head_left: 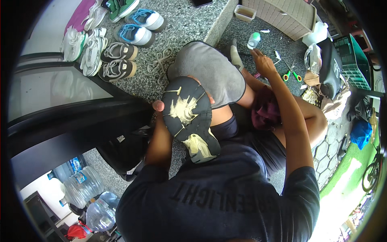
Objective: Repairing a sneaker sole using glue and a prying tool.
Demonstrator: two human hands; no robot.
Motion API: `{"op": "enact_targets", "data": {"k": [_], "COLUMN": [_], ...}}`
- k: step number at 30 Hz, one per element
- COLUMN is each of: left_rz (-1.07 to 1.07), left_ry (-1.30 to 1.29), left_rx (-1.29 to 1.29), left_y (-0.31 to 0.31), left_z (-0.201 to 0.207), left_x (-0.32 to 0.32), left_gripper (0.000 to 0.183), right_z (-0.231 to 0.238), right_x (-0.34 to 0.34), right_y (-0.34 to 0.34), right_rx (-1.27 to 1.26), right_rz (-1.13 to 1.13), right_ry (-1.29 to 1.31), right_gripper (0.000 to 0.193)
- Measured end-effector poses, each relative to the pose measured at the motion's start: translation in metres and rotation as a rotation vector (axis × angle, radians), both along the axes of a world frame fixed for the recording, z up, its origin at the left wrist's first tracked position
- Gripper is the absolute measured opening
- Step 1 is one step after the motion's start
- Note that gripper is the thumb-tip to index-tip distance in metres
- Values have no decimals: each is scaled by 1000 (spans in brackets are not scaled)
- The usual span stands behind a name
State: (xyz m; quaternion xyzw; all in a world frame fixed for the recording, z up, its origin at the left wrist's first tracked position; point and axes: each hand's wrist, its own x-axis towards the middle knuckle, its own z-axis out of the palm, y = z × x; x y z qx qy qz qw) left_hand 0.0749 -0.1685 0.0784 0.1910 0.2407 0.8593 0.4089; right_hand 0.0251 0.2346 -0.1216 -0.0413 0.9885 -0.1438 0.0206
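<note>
My left hand [159,106] grips a dark shoe [190,101] from beneath, its sole turned up. The thumb shows at the left edge and fingertips at the far right edge. Pale yellow patches mark the black sole and heel. Reaching away to the right, my right hand [264,64] has its fingertips closed at the lower end of a small clear bottle [254,41] with a green lid. A grey cloth [211,72] covers my knee beyond the shoe. Dark maroon fabric [266,109] lies on my lap under the right forearm.
Several pairs of shoes [117,69] stand on the speckled stone ledge [181,24] at the far left. Green-handled scissors [292,73] lie right of my hand. A woven basket [282,16] and a plastic tub [245,13] stand beyond. Large water bottles [82,187] are at lower left.
</note>
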Motion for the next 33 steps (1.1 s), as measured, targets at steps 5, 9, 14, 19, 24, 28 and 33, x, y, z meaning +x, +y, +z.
{"op": "enact_targets", "data": {"k": [5, 9, 14, 19, 24, 28, 33], "left_rz": [124, 153, 238, 374, 761, 1084, 1123], "left_ry": [229, 459, 773, 974, 1287, 1789, 1808], "left_rx": [-125, -102, -37, -57, -354, -947, -1134], "left_y": [24, 18, 18, -13, 9, 26, 24], "left_z": [14, 31, 63, 78, 98, 68, 23], "left_x": [-27, -40, -41, 7, -5, -15, -3], "left_gripper": [122, 121, 120, 119, 115, 103, 91], "right_z": [-5, -12, 48, 125, 145, 130, 87], "right_x": [-9, 8, 22, 19, -64, -130, -185], "right_y": [0, -2, 1, 34, 43, 50, 53], "right_rx": [145, 534, -316, -600, -400, -175, 92], "right_rz": [-72, 109, -30, -241, -227, -291, -326], "right_ry": [-83, 123, -3, 300, 320, 142, 8], "right_gripper": [31, 16, 21, 21, 27, 27, 27]}}
